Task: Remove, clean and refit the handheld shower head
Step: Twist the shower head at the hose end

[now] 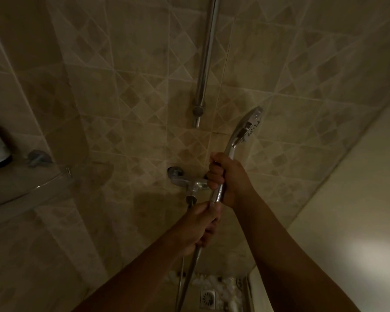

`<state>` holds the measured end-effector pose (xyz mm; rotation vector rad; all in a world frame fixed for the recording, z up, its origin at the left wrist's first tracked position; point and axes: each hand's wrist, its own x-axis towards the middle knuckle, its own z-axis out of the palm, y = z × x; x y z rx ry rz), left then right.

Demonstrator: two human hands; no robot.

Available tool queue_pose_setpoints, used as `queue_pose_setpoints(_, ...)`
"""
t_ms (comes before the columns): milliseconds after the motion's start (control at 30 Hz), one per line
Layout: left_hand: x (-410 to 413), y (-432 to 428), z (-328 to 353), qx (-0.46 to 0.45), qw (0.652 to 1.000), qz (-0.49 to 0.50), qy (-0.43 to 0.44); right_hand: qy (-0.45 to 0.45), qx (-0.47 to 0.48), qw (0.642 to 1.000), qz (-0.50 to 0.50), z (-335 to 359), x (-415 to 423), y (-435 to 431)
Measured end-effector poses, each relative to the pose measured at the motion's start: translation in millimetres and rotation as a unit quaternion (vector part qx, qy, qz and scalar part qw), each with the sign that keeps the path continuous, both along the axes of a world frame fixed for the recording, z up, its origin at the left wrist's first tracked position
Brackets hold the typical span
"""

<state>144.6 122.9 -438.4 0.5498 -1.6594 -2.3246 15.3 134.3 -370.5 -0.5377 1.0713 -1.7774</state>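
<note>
Both hands are on the fitting, one above the other. Right hand [229,179] is wrapped tight around the chrome handle of the shower head [245,129], and the left hand [200,224] sits just below it, closed around the top end of the hose [190,266], right at the joint where hose meets handle.

So it's off the wall rail [206,55] and held out in front of the tiled wall, just right of the mixer tap [189,183].

My read: this is the unscrewing bit, or the screwing back on. Honestly can't tell which from one look, and the nut itself is buried under the left fingers. Either way the next move looks like a twist at that joint, with the right hand keeping the handle from turning and the left doing the turning.

Orientation: long axis runs from lower left up to upper right, a steep lean, not far off vertical. Spray face points off to the right, slightly toward the camera. Hose hangs down toward the floor drain [207,297]. It's pretty dim in there.
</note>
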Motion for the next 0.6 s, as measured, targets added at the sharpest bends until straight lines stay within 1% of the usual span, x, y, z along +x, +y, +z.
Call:
queue_pose_setpoints(100, -1.4, -4.5, 4.1, -0.032, 0.999, 0.001, 0.018, 0.016, 0.003, 1.0, -0.024, 9.2, 0.8, -1.4)
queue_pose_setpoints(167, -3.4, -10.6, 14.4, -0.086, 0.996, 0.006, 0.03, 0.03, 0.006, 0.999, -0.034, 21.9, -0.8, -3.4)
queue_pose_setpoints(233, -8.5, -17.0, 28.1, -0.137, 0.989, 0.023, 0.049, 0.067, 0.006, 0.996, -0.062, 36.7, -2.9, -6.1)
queue_pose_setpoints(333, -19.4, -29.0, 51.1, -0.178, 0.979, 0.061, 0.075, 0.133, 0.003, 0.986, -0.101, 61.3, -5.8, -12.1)
queue_pose_setpoints(400, -23.0, -39.6, 67.8, -0.181, 0.977, 0.063, 0.093, 0.155, 0.005, 0.983, -0.101, 77.0, -6.5, -16.2)
queue_pose_setpoints(467, -25.8, -50.5, 81.0, -0.164, 0.979, 0.04, 0.116, 0.193, -0.003, 0.977, -0.086, 90.2, -7.3, -18.8)
queue_pose_setpoints(600, -29.7, -62.9, 94.4, -0.117, 0.982, 0.018, 0.15, 0.336, 0.009, 0.939, -0.069, 107.4, -11.1, -13.4)
